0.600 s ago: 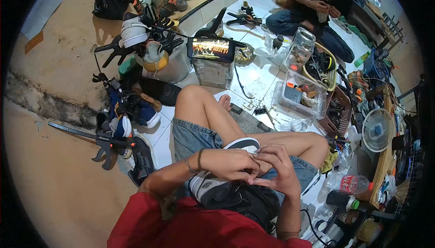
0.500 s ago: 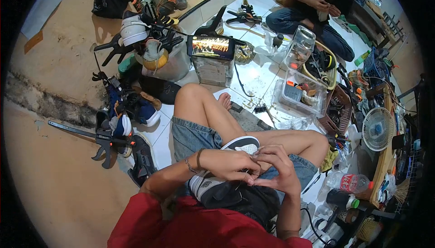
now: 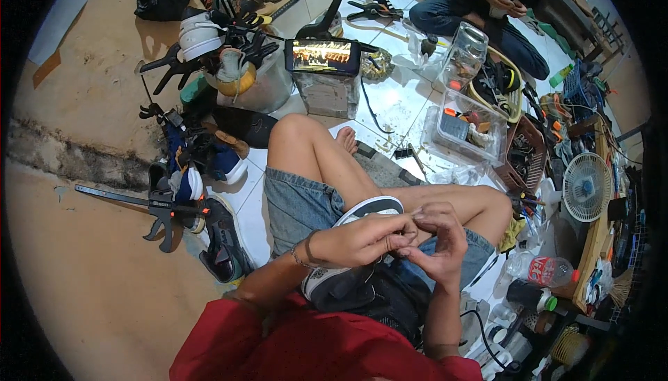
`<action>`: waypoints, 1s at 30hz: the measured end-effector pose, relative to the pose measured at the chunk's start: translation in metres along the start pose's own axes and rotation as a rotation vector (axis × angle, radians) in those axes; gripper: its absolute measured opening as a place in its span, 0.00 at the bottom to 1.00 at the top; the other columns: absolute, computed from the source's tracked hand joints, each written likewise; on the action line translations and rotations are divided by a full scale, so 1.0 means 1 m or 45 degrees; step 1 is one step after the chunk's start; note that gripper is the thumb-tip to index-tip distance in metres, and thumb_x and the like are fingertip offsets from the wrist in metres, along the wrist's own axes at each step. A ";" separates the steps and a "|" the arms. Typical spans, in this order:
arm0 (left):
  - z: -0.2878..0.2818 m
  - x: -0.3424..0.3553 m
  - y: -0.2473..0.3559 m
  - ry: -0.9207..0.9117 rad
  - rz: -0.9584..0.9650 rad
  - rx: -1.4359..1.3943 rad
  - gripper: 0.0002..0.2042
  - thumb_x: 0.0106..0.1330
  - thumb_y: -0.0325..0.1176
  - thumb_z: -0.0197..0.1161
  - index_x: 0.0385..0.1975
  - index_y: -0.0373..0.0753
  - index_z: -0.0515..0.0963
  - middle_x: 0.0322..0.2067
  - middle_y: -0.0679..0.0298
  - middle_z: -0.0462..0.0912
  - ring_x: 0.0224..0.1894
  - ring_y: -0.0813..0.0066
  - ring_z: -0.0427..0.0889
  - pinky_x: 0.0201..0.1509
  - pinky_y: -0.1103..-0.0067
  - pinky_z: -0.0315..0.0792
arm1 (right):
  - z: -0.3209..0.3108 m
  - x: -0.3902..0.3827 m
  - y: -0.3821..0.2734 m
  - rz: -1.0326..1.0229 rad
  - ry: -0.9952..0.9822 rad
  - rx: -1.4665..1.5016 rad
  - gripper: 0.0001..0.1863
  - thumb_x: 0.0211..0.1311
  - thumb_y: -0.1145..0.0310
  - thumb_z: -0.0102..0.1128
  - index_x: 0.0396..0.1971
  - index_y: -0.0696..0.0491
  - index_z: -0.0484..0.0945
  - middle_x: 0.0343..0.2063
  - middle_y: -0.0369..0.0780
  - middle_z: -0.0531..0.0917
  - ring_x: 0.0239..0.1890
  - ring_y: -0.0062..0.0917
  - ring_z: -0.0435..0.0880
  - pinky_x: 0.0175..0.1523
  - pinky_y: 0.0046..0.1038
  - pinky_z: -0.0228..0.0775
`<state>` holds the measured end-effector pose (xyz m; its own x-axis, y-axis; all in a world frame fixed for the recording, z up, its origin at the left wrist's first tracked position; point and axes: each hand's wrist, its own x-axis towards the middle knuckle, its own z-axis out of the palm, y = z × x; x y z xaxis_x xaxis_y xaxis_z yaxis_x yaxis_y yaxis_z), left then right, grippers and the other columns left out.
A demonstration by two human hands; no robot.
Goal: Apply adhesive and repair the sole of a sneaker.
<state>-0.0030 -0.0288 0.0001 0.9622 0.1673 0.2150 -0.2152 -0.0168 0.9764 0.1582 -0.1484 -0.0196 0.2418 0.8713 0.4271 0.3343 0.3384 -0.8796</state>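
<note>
A white-and-black shoe (image 3: 327, 281) lies in my lap on black material (image 3: 400, 308), partly hidden under my hands. My left hand (image 3: 369, 240) is closed in a pinch over the shoe's upper part. Close against it at its right, my right hand (image 3: 438, 242) has bent fingers and thumb brought to the same spot. What the fingertips hold is too small and hidden to make out.
A co-worker (image 3: 497, 12) sits at upper right. A lit screen (image 3: 322, 57) sits on a box ahead. Clamped shoes (image 3: 202, 36) crowd the left. A clear container (image 3: 459, 144), a fan (image 3: 588, 187) and a plastic bottle (image 3: 539, 270) are at right.
Both hands have risen a little and shifted right, staying together at the shoe. The surroundings sit slightly higher in the picture.
</note>
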 end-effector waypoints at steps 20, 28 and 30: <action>-0.002 -0.003 -0.005 0.086 -0.043 -0.176 0.08 0.74 0.33 0.44 0.34 0.36 0.65 0.29 0.69 0.64 0.31 0.82 0.62 0.36 0.83 0.62 | 0.009 0.005 0.000 0.106 0.116 0.241 0.20 0.40 0.72 0.78 0.35 0.59 0.80 0.39 0.45 0.81 0.45 0.31 0.81 0.52 0.32 0.71; -0.002 -0.005 -0.006 0.122 -0.092 -0.389 0.08 0.74 0.34 0.48 0.36 0.37 0.66 0.31 0.69 0.63 0.33 0.82 0.62 0.40 0.84 0.62 | 0.009 0.008 0.002 0.132 0.138 0.331 0.17 0.41 0.75 0.76 0.33 0.60 0.80 0.39 0.46 0.81 0.45 0.32 0.80 0.53 0.30 0.70; -0.001 -0.007 -0.009 0.104 -0.116 -0.431 0.07 0.74 0.34 0.48 0.35 0.36 0.66 0.31 0.69 0.63 0.33 0.82 0.63 0.40 0.83 0.63 | 0.010 0.007 0.005 0.121 0.144 0.318 0.17 0.41 0.74 0.76 0.33 0.59 0.80 0.39 0.46 0.82 0.45 0.31 0.80 0.53 0.30 0.70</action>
<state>-0.0083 -0.0286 -0.0101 0.9664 0.2316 0.1117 -0.1854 0.3269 0.9267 0.1523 -0.1376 -0.0229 0.3657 0.8630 0.3486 0.0741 0.3464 -0.9352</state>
